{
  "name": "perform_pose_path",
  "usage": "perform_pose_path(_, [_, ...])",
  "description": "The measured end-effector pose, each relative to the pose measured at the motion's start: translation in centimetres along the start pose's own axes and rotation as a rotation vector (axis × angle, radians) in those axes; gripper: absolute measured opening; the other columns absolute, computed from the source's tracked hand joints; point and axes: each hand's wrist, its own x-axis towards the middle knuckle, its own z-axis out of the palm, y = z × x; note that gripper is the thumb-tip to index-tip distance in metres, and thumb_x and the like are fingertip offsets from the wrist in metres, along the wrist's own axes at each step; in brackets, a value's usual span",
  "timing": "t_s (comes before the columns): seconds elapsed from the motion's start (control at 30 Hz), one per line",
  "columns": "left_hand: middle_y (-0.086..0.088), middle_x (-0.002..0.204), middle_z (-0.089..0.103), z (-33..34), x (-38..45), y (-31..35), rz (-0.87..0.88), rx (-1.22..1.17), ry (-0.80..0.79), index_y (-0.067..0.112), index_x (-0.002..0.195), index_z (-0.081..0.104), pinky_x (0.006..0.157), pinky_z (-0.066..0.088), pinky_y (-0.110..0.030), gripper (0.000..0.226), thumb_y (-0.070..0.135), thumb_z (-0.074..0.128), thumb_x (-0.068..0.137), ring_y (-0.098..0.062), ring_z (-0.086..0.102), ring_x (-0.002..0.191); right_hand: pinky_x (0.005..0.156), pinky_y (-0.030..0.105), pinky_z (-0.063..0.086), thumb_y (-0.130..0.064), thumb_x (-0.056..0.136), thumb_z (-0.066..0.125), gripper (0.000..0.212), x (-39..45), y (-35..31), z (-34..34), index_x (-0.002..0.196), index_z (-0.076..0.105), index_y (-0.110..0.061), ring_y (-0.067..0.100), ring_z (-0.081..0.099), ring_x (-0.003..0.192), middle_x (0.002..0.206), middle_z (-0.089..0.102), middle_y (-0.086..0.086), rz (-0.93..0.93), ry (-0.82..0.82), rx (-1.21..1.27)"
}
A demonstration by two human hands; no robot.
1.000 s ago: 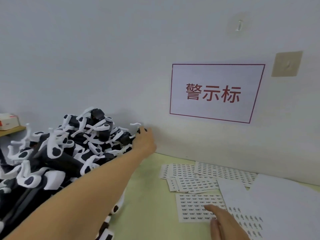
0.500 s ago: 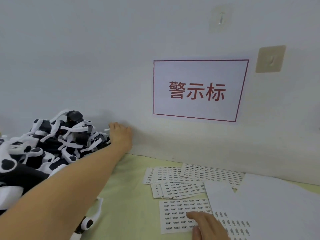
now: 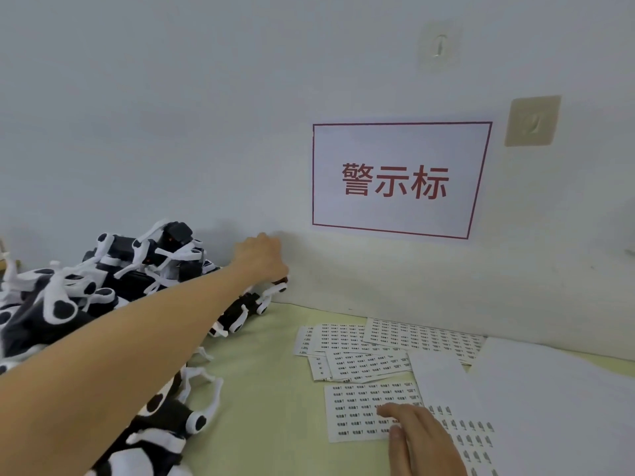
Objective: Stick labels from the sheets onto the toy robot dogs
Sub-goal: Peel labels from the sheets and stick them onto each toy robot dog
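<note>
Wall point(image 3: 171, 115): pale, plain, fills the upper frame and meets the worktop along a low line.

Worktop point(image 3: 275, 407): pale yellow-green surface, running from the wall toward the camera.

Sign point(image 3: 400, 180): white sheet with a red border and red characters 警示标, stuck on the wall right of centre. Beige hook pad point(image 3: 532, 121) just beside its upper right corner; clear hook point(image 3: 439, 46) higher up.

Dogs point(image 3: 86, 286): black-and-white toy robot dogs in a tangled heap at the left, against the wall and spilling along the worktop toward the camera under the left forearm.

Blank sheets point(image 3: 549, 407): white paper at the lower right, overlapping the label sheets.

Label sheets point(image 3: 395, 341): several sheets of small printed labels, fanned and overlapping, between the wall and the nearest one.

Near sheet point(image 3: 364, 407): flat on the worktop, rows of labels, closest to the camera.

Left hand point(image 3: 263, 257): arm stretched out across the heap, hand at the wall at the heap's right edge, knuckles up, fingers curled down over one dog point(image 3: 247, 310). That dog hangs tilted from the hand, its lower end touching the worktop.

Right hand point(image 3: 419, 438): lower right, fingers extended and resting on the near sheet, index fingertip on a label row. Grips nothing. Well apart from the held dog, with bare worktop between.
</note>
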Motion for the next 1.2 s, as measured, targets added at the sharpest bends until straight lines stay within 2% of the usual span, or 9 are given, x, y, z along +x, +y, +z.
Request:
perform_pose_path(0.13, [0.000,0.073,0.051,-0.3,-1.2,1.8,-0.090,-0.247,0.019,0.013,0.073,0.049,0.056,0.035,-0.026,0.025,0.032,0.060,0.083,-0.017,0.049,0.063,0.053,0.015,0.043,0.001,0.062,0.064,0.029,-0.2,-0.3,-0.6,0.076,0.074,-0.023,0.013,0.063,0.056,0.074,0.067,-0.007,0.052,-0.075,0.022])
perform_pose_path(0.23, [-0.003,0.069,0.056,-0.6,-2.8,3.5,-0.188,-0.549,-0.090,0.011,0.068,0.051,0.050,0.041,-0.023,0.028,0.032,0.061,0.083,-0.020,0.054,0.056,0.071,0.015,0.041,0.005,0.086,0.062,0.032,-0.4,-0.3,-0.8,0.093,0.073,-0.024,0.017,0.063,0.085,0.094,0.063,-0.011,0.227,-0.233,0.162])
perform_pose_path(0.37, [-0.007,0.059,0.055,-0.3,-5.9,6.4,-0.324,-1.162,-0.312,0.008,0.071,0.059,0.068,0.059,-0.040,0.021,0.023,0.063,0.085,-0.025,0.052,0.051,0.075,0.004,0.034,-0.002,0.090,0.060,0.029,-0.7,-0.6,-1.7,0.099,0.069,-0.028,0.011,0.058,0.093,0.101,0.060,-0.017,0.312,-0.284,0.244])
perform_pose_path(0.43, [-0.007,0.062,0.059,-0.1,-7.7,8.1,-0.377,-1.407,-0.423,0.007,0.090,0.062,0.067,0.059,-0.040,0.013,0.019,0.065,0.084,-0.023,0.051,0.055,0.077,0.008,0.035,-0.002,0.091,0.060,0.031,-0.6,-0.9,-2.2,0.099,0.066,-0.031,0.009,0.058,0.095,0.103,0.061,-0.017,0.325,-0.300,0.283])
perform_pose_path(0.53, [-0.016,0.097,0.070,0.5,-10.5,10.3,-0.431,-1.649,-0.496,0.008,0.126,0.045,0.059,0.055,-0.034,0.051,0.017,0.070,0.082,-0.024,0.061,0.070,0.078,0.011,0.039,-0.003,0.092,0.059,0.041,-0.6,-1.2,-2.7,0.099,0.055,-0.043,0.004,0.058,0.096,0.104,0.061,-0.018,0.355,-0.298,0.318])
perform_pose_path(0.8, [0.010,0.104,0.065,3.7,-20.0,13.8,-0.264,-1.608,-0.299,0.042,0.127,0.025,0.075,0.056,-0.030,0.071,0.041,0.077,0.079,-0.011,0.069,0.089,0.100,0.024,0.042,-0.021,0.086,0.074,0.073,-0.8,-1.5,-2.5,0.146,0.035,-0.034,-0.006,0.045,0.122,0.134,0.045,-0.025,0.443,-0.243,0.392])
perform_pose_path(0.9, [0.000,0.100,0.076,4.4,-21.1,14.2,-0.278,-1.811,-0.400,0.040,0.120,0.038,0.087,0.058,-0.040,0.048,0.039,0.073,0.087,-0.017,0.075,0.087,0.088,0.008,0.036,-0.033,0.084,0.075,0.074,-0.8,-1.8,-2.6,0.145,0.033,-0.039,-0.025,0.042,0.107,0.123,0.043,-0.040,0.500,-0.208,0.438])
perform_pose_path(1.07, [0.000,0.069,0.069,5.1,-21.4,13.8,-0.349,-1.910,-0.325,0.022,0.107,0.063,0.058,0.053,-0.028,0.011,0.021,0.057,0.098,-0.014,0.069,0.065,0.079,0.011,0.034,-0.041,0.071,0.084,0.079,-0.4,-2.2,-3.5,0.129,0.031,-0.054,-0.027,0.045,0.098,0.110,0.050,-0.039,0.570,-0.154,0.465])
perform_pose_path(1.2, [-0.008,0.100,0.066,5.8,-21.0,13.0,-0.239,-1.658,-0.156,0.023,0.098,0.072,0.066,0.054,-0.021,0.020,0.011,0.056,0.097,-0.008,0.066,0.079,0.070,0.004,0.039,-0.035,0.069,0.085,0.073,-0.5,-1.7,-3.1,0.125,0.041,-0.048,-0.019,0.054,0.094,0.109,0.059,-0.030,0.596,-0.124,0.492])
